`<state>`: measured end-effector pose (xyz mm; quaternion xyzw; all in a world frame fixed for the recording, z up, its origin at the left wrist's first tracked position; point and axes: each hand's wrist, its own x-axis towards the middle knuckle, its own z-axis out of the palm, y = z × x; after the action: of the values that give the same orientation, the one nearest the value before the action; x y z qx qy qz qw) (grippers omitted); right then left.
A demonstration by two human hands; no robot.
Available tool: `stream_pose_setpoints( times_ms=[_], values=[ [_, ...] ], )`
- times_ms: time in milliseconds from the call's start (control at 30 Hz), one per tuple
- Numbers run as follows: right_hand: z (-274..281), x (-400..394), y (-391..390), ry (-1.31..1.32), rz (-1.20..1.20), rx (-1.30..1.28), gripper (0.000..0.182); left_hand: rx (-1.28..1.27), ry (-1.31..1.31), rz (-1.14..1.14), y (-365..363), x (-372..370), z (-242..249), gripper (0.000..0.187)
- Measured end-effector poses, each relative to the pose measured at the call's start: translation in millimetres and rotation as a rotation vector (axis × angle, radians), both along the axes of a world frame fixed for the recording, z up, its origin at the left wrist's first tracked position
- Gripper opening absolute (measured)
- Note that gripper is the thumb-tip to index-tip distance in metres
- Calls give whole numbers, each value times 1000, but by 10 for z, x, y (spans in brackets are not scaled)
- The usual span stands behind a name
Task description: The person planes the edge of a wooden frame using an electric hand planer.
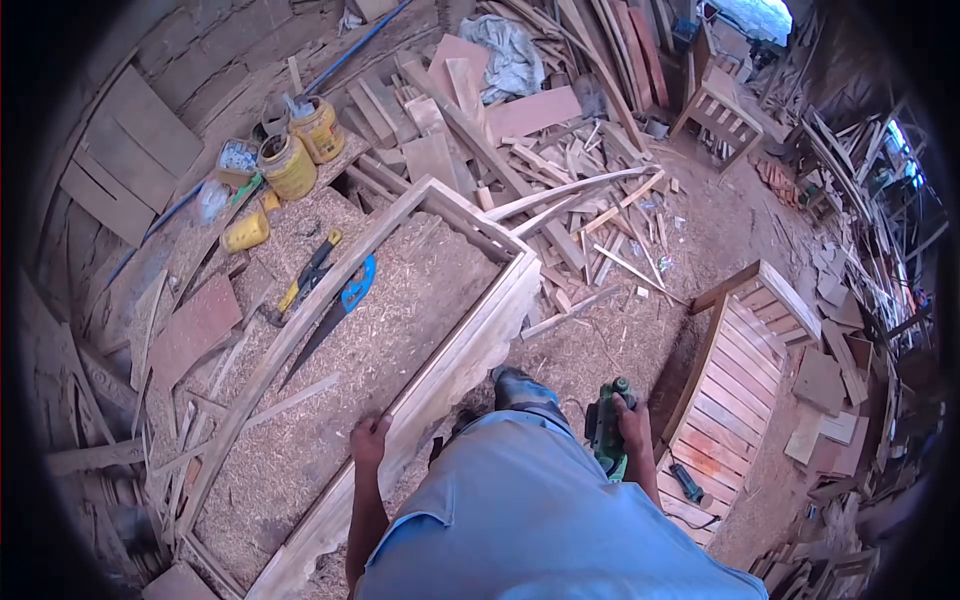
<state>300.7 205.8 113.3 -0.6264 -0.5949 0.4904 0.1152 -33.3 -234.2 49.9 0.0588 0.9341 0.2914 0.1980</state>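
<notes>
My left hand (370, 442) is closed on the near rail of a large wooden frame (460, 325), which stands over a sawdust-covered workbench. Hanging at my right side, my right hand (631, 422) grips a green electric planer (606, 432) by its handle, apart from the frame. A handsaw with a blue handle (358, 285) lies inside the frame, its dark blade pointing toward me. Beside it, partly across the frame's far rail, is a yellow-and-black tool (310, 272) whose kind I cannot make out.
On the right stands a slatted wooden bench (725, 385) with a dark green tool (687, 483) on it. Yellow containers (288, 168) sit at the back left. Scrap wood (560, 165) is heaped ahead, and more boards (830, 385) lie along the right.
</notes>
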Motion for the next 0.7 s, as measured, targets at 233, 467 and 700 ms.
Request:
stream_pose_setpoints(
  times_ms=[233,467,700],
  values=[
    [613,-793,59,-8,324,210,57,-20,81,-29,-75,34,-179,60],
    [1202,-1983,-113,182,707,48,62,-114,234,-51,23,202,-72,50],
    [859,-3164,-521,379,967,-133,52,-305,403,-9,175,734,65,79]
  ],
)
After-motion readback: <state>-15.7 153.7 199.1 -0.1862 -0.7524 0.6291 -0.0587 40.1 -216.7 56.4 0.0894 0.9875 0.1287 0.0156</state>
